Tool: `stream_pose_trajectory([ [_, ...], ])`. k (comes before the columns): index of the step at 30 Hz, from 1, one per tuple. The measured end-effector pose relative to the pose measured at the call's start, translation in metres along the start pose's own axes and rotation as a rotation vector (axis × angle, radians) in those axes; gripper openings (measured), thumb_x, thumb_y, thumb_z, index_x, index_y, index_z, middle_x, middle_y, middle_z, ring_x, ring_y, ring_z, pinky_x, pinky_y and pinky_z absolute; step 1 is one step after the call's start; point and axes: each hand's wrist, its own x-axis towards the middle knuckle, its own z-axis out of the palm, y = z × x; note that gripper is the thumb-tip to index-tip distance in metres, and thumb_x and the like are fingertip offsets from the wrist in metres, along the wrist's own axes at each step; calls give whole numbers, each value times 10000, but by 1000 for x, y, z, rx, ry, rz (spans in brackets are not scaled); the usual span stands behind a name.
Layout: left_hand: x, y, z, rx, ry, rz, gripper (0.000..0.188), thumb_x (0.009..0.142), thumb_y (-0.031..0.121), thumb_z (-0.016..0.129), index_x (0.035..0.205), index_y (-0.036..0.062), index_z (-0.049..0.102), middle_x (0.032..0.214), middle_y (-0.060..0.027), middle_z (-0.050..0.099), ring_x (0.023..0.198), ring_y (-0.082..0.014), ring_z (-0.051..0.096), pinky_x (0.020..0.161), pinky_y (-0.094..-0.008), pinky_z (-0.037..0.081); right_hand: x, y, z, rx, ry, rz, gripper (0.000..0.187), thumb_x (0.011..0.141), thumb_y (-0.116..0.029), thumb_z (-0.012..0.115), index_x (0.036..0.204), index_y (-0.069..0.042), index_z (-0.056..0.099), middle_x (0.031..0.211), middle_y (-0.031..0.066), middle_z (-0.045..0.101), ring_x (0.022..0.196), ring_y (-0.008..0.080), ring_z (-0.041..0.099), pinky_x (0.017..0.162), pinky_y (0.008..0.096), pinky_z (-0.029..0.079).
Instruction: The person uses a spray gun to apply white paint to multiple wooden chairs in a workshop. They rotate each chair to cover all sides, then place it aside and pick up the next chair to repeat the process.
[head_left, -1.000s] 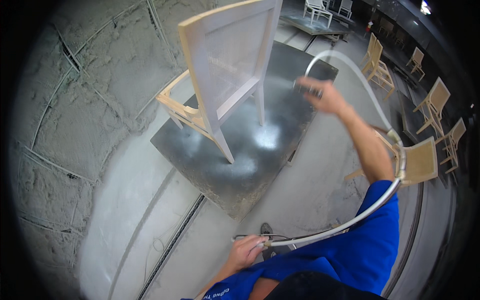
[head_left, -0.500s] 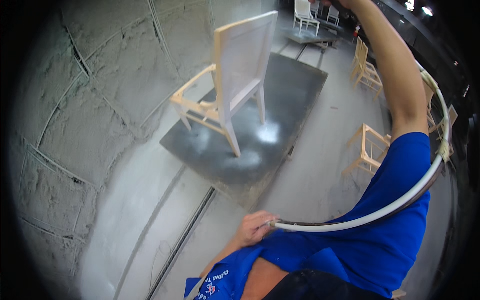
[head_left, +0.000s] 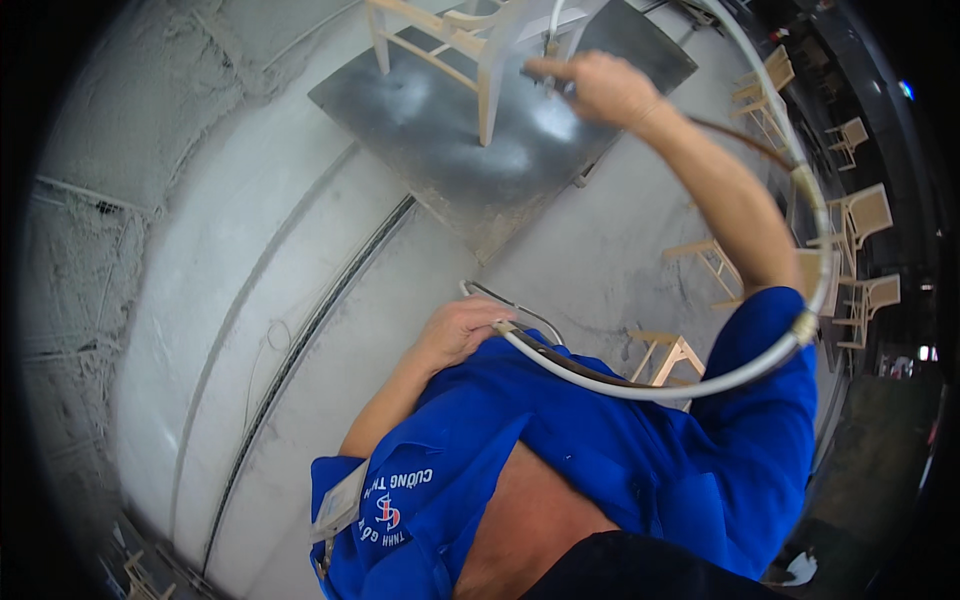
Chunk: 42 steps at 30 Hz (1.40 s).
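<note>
My right hand (head_left: 612,90) is closed around a dark spray gun (head_left: 548,76), held beside the legs of a wooden chair (head_left: 490,85). Only the lower part of that chair shows, with a whitish coat on some of it and bare wood elsewhere. It stands on a dark, flat platform (head_left: 400,115) marked by whitish patches. A white hose (head_left: 650,392), paired with a brown one and bound with tape, loops around my right arm. Close to my body, my left hand (head_left: 458,328) grips the hoses.
Several unpainted wooden chairs (head_left: 862,220) stand along the right side, and a stool-like frame (head_left: 665,355) is nearer me. A dark rail groove (head_left: 310,340) runs along the pale floor. On the left rises a grey, coated wall (head_left: 110,140).
My right hand has come down from the top edge, bringing the spray gun into view near the chair's legs. The view has tilted downward, cutting off the chair's back. My left hand keeps the hoses.
</note>
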Motion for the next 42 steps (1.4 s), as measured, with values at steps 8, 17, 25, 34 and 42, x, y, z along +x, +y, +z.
stream_pose_trajectory([
  [8,-83,-23,-42,136,255,-419,222,875,1,709,1093,9,748,1058,-182,747,983,-352,724,871,-387,570,12,-52,249,511,-202,388,563,926,-104,586,1452,-305,572,1143,223,717,1049,417,694,911,497,564],
  [17,-117,-70,-185,81,202,-466,275,856,-29,714,1125,16,747,1120,-168,757,1045,-337,736,920,-376,583,138,-130,289,1021,726,881,494,952,-111,643,1441,-151,591,1256,246,692,1149,392,681,965,404,517],
  [25,-139,-114,-302,136,61,-532,300,811,-40,728,1105,23,742,1125,-168,758,1012,-331,749,877,-374,600,370,-165,287,1175,719,734,490,935,-136,687,1419,-132,611,1184,221,724,1050,337,716,894,379,538],
  [34,-133,-151,-354,-85,-172,-465,353,819,-65,716,1162,16,738,1134,-168,758,1051,-324,741,929,-372,586,306,-215,228,933,1216,1008,517,937,-57,676,1444,-95,584,1254,217,710,1144,314,711,958,354,538],
  [42,-29,-243,-340,-144,-408,-515,344,882,87,751,1223,50,731,1182,-146,754,1156,-245,697,1008,-349,528,80,-199,153,675,883,1150,530,930,12,668,1444,-88,593,1211,185,722,1118,305,711,973,357,526],
])
